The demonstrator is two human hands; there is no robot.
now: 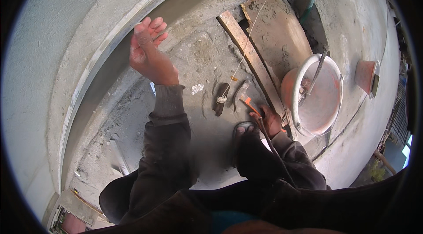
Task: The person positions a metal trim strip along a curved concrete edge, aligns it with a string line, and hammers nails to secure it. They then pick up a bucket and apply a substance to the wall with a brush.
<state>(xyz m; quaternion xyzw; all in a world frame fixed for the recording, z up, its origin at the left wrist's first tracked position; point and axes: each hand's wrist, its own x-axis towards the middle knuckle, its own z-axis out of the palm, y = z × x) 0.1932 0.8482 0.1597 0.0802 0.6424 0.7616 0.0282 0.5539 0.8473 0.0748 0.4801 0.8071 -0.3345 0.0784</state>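
My left hand (pixel 150 49) is raised near a long straight-edged strip (pixel 110 31) along the wall, fingers loosely curved and apart, holding nothing. My right hand (pixel 269 121) is low by my sandalled foot, its fingers closed on an orange tool (pixel 248 103), partly hidden, with a dark strap or cord running down past it. Beside it lie a curved metal piece (pixel 239 94) and a dark wooden block (pixel 219 107) wound with pale string. The string runs up across a narrow plank (pixel 240 44).
A large white-rimmed bucket (pixel 319 106) with a rod in it stands right of my right hand. A broad board (pixel 282 31) lies behind the plank. A smaller orange container (pixel 365 75) sits farther right on the pale concrete (pixel 352 128). A dusty ledge (pixel 198 58) runs below me.
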